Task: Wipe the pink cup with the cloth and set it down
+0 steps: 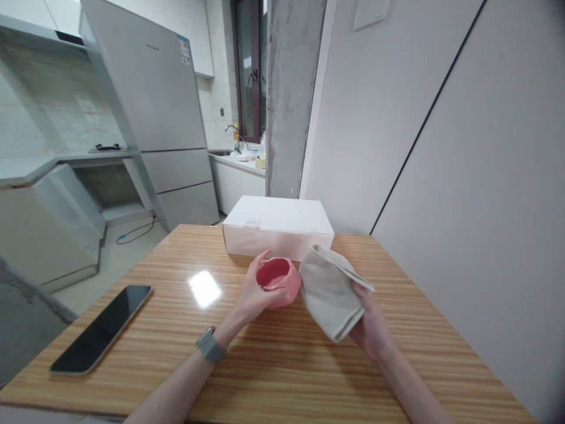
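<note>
My left hand [256, 292] grips a pink faceted bowl [289, 288], thumb and fingers around its rim. The bowl is tilted a little, its opening facing up and toward me, and I see nothing inside it. In my right hand [368, 318] is a folded beige cloth [329, 291], held by its right side close beside the bowl. Part of the right fingers is hidden behind the cloth. A watch with a grey band [210, 346] is on my left wrist.
Behind both hands a white box [278, 227] lies on the striped wooden table [273, 377]. A dark-screened phone [103, 330] rests at the left. A pale wall [468, 194] borders the table's right side. Beyond stand a fridge [154, 88] and a sink counter [238, 179].
</note>
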